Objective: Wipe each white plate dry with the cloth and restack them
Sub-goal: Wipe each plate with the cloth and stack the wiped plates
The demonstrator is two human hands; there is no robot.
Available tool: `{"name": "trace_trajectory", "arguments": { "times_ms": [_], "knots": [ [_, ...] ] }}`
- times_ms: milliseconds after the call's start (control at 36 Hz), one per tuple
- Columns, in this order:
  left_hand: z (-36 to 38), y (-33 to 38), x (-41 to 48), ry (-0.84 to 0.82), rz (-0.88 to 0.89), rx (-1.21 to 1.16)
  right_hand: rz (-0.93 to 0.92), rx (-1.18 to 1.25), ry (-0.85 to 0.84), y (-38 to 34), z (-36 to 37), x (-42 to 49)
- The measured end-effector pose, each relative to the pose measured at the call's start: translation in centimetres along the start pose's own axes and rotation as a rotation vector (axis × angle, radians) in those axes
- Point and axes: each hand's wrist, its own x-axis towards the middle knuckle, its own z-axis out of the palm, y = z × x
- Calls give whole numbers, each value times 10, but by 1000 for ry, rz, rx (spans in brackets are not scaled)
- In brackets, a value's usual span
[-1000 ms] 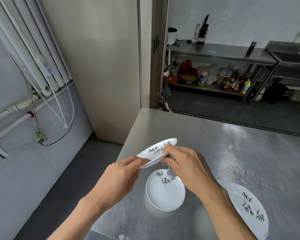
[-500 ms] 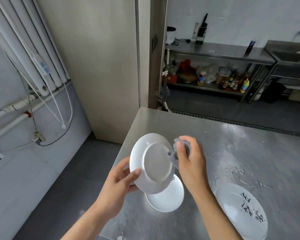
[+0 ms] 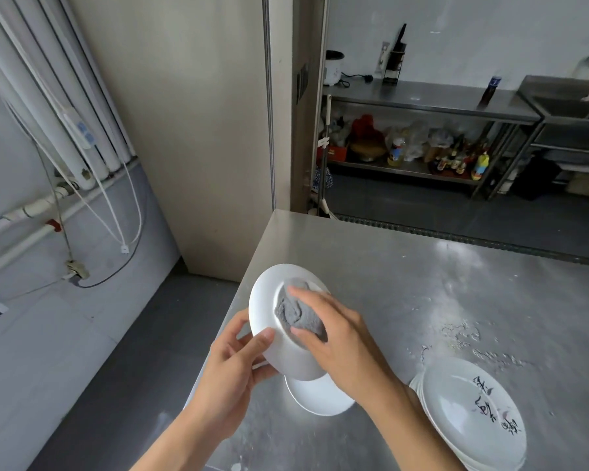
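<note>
"Grip first: what has the left hand (image 3: 233, 365) got?"

"The rim of a white plate (image 3: 269, 300). The thumb curls over the near edge onto the underside and the fingers go behind. The plate is up off the table and steeply tilted, with its underside and foot ring turned toward the camera."

"And the right hand (image 3: 340, 338)?"

"It holds a bunched grey cloth (image 3: 296, 312) — two fingertips (image 3: 298, 331) curl at the wad's edges, the palm covers the rest — and presses it into the foot ring, just to the right of the left thumb."

"What lies around the two hands?"

"Directly below them a second plate (image 3: 320, 397) rests flat on the steel table (image 3: 422, 283), partly hidden by the held one and the right wrist. Outside the right forearm, near the table's front edge, sits a stack of plates (image 3: 470, 413), face up, with black brush marks on the top one. Beyond the right hand, water drops (image 3: 463, 334) are scattered over the tabletop."

"Is the cloth in contact with the lower plate?"

"No — it sits on the held plate, well above it."
</note>
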Motion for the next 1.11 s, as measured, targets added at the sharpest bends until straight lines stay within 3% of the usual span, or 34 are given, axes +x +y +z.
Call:
{"name": "trace_trajectory", "arguments": {
  "times_ms": [111,306,417,583,750,833,1111],
  "knots": [
    [-7,0,-1,52,-2,-11,-34,-94,-48,11,-2,-12],
    [-8,0,-7,8,-40,-22,85,-197,202,24,-2,-5],
    [-6,1,-11,-42,-66,-5,96,-193,254,16,-3,5],
    [3,2,-13,-52,-38,-1,26,-58,229,-6,5,8],
    [0,5,-10,8,2,-22,-106,-49,66,-12,8,-5],
    [-5,6,-9,34,6,-10,-51,-71,50,-4,4,-11],
    [-3,8,-13,-19,12,28,119,-186,244,12,-9,4]
  ]
}}
